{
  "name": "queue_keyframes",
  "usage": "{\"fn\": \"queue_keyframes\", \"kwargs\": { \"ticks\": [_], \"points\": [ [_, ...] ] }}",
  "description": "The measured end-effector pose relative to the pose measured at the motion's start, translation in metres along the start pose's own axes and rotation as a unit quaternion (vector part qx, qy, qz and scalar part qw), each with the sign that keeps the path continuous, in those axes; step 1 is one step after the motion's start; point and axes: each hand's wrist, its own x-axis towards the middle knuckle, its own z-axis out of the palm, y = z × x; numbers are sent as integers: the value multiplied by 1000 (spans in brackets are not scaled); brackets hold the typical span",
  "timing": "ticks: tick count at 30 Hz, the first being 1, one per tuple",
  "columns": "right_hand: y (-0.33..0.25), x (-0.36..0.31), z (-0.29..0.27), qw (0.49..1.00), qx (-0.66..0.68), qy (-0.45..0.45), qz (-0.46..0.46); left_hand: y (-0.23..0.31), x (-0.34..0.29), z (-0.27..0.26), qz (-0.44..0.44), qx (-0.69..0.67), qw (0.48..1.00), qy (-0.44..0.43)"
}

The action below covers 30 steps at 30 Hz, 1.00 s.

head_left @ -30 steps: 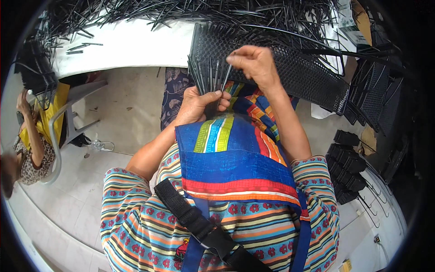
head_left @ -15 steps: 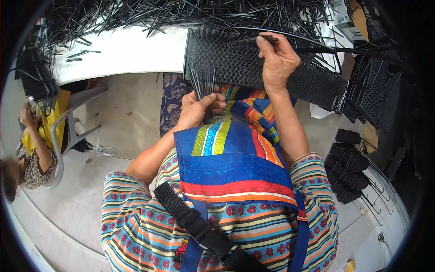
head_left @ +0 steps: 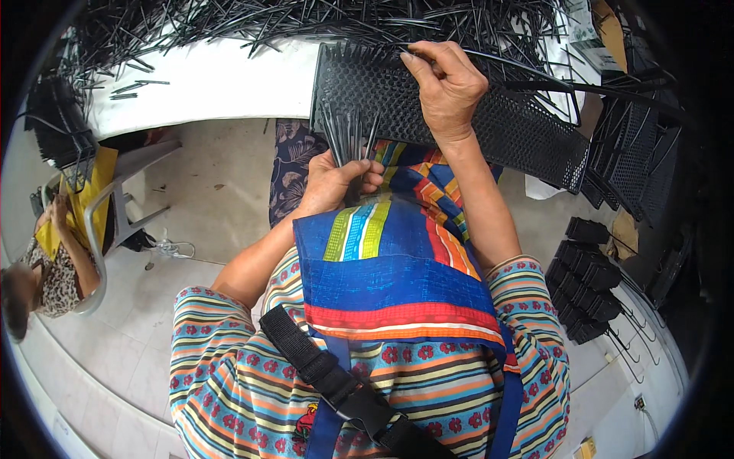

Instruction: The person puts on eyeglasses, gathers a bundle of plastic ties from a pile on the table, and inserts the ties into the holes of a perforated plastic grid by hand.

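My left hand (head_left: pixel 340 180) is closed round a fanned bundle of thin black sticks (head_left: pixel 345 139), their tips pointing away from me over the near edge of a long black perforated rack (head_left: pixel 375 92). The rack slants down to the right, its near side over my lap. My right hand (head_left: pixel 451 88) is above the rack's far edge, thumb and forefinger pinched on thin black sticks that mostly hide behind the fingers. Beside those fingertips, a row of sticks (head_left: pixel 355 55) stands up along the rack's far left part.
A heap of loose black sticks (head_left: pixel 229 23) covers the far side of the white table (head_left: pixel 206 80). More perforated racks (head_left: pixel 631 153) stand at right, above black bundles with hooks (head_left: pixel 585 283). At far left another person's hands (head_left: pixel 57 210) work beside a chair (head_left: pixel 107 203).
My right hand has moved left and slightly farther away, bringing its pinched fingers to the rack's far edge. My left hand stays put with the bundle. The other person's hands have shifted.
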Motion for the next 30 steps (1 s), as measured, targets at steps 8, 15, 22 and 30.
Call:
{"fn": "queue_keyframes", "kwargs": {
  "ticks": [8,15,22,30],
  "points": [
    [-1,10,-2,989,-120,-61,-67,-2,2,-3,-17,-12,1000,14],
    [-7,-32,-15,912,104,-287,275,4,-5,0,17,-23,1000,1],
    [-10,-64,-4,795,336,-238,445,5,-7,6,22,-30,999,-15],
    [-7,-74,-9,780,364,-195,469,6,-8,11,41,33,999,-8]
  ]
}}
